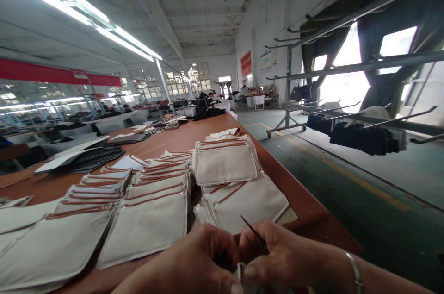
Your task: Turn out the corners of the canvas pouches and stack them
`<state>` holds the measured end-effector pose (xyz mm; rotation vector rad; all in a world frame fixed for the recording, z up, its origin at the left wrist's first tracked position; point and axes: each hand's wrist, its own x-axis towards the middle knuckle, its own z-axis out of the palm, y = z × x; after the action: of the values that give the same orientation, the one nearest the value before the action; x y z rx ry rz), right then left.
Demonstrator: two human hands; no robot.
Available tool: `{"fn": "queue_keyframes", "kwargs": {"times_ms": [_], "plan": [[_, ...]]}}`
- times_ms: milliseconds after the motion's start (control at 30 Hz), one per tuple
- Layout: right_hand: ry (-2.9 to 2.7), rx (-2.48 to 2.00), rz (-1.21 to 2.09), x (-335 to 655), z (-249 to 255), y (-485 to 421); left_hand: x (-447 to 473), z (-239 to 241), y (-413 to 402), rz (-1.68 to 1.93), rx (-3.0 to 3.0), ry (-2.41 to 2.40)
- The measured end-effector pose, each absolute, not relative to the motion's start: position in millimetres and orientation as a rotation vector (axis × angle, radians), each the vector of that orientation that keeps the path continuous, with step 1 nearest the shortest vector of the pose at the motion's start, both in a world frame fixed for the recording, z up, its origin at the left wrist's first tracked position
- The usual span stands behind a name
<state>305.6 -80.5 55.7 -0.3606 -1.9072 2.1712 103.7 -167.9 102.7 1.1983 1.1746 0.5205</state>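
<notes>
My left hand (197,261) is closed at the bottom middle, thumb and fingers pinching the edge of a small pale fabric piece (240,270). Most of that piece is out of frame or behind the fingers. Close beside it, my right hand (284,254) is also closed, its thumb pressed to the same edge. A thin dark pointed tool (252,227) sticks up out of the right hand; its lower end is hidden in the palm. Just beyond both hands lie stacked cream fabric pouches (225,164) with brown trim. More such pouches (152,220) overlap in rows to the left.
The brown tabletop (277,178) has its right edge near my right forearm. Dark and white flat sheets (90,157) lie at the back left. A metal rack (360,69) with long prongs stands to the right, dark pieces (360,136) hanging low on it.
</notes>
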Motion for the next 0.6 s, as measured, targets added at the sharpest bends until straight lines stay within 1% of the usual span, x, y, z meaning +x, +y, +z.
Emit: {"fn": "queue_keyframes", "kwargs": {"times_ms": [167, 267, 333, 500, 600], "plan": [[-1.813, -0.339, 2.281, 307, 40, -73, 105, 99, -164, 0.552, 1.129, 1.206], [-1.834, -0.354, 2.243, 305, 38, -73, 106, 96, -161, 0.541, 1.098, 1.25], [-1.824, -0.408, 2.207, 303, 39, -74, 106, 94, -158, 0.526, 1.079, 1.256], [-1.725, -0.527, 2.235, 301, 50, -72, 110, 89, -148, 0.596, 1.066, 1.261], [-1.798, -0.611, 2.158, 301, 57, -67, 113, 85, -142, 0.624, 1.119, 1.344]]}}
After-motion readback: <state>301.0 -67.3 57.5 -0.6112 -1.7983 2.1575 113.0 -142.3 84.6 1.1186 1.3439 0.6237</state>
